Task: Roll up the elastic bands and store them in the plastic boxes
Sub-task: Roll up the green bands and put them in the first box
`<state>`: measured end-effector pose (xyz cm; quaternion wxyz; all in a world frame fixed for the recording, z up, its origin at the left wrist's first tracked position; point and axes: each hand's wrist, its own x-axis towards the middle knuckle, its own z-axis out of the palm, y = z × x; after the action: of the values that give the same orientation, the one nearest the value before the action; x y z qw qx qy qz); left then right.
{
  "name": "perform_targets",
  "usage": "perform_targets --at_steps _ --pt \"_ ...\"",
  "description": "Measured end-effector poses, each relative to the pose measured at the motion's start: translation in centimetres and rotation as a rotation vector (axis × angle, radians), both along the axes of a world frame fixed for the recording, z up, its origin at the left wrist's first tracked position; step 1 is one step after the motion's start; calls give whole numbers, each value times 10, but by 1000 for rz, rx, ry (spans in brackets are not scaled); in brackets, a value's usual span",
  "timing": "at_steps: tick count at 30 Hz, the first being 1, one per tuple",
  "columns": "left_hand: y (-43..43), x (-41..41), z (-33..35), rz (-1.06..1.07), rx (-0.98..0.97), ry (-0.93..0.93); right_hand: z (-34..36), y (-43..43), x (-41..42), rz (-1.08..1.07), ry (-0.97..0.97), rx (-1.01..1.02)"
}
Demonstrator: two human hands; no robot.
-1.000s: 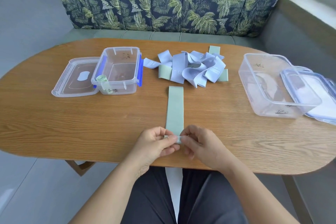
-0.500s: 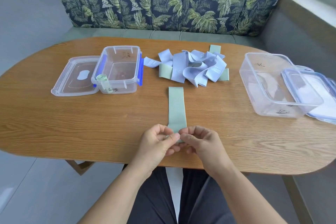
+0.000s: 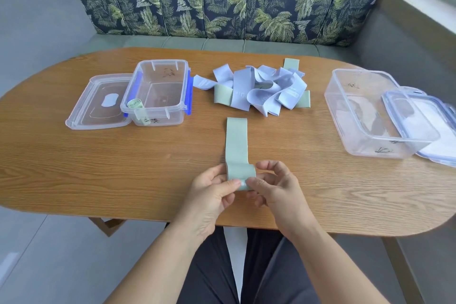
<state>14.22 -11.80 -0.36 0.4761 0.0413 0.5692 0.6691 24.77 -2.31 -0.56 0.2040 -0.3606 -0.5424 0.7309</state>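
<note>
At the counter's (image 3: pixel 98 168) near edge, my left hand (image 3: pixel 212 195) and right hand (image 3: pixel 274 187) both pinch the green band (image 3: pixel 236 145); its end has now lifted and curled over, so rolling has only just started.

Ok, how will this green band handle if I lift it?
Probably floppy: the green band bends limply where the left hand and right hand pinch it. Likely light; its far part lies thin and flat on the table.

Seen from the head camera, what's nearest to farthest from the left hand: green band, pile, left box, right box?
1. The green band, centre front: the left hand pinches its near end.
2. The pile, centre back, and the left box, back left: too close to call.
3. The right box, far right.
</note>
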Motion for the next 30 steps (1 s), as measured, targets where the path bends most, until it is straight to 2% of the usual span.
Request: perform_targets --at_steps 5,9,13,17,22,25,30 --pt "8 3 0 41 -69 -45 -1 -3 -2 0 -17 76" --pt "12 4 -3 129 -144 78 0 -6 -4 -27 -31 110" --pt "17 11 -3 194 -128 119 0 -9 -7 -59 -49 117" --pt "19 14 -3 241 -74 49 0 -12 -10 -103 -48 107" --pt "13 8 1 108 3 -56 -1 -6 -10 -129 -131 137" --pt "7 6 -1 28 10 -5 -1 -3 -9 -127 -160 144" --pt "3 6 -6 72 -17 81 0 -4 -7 -103 -113 47"
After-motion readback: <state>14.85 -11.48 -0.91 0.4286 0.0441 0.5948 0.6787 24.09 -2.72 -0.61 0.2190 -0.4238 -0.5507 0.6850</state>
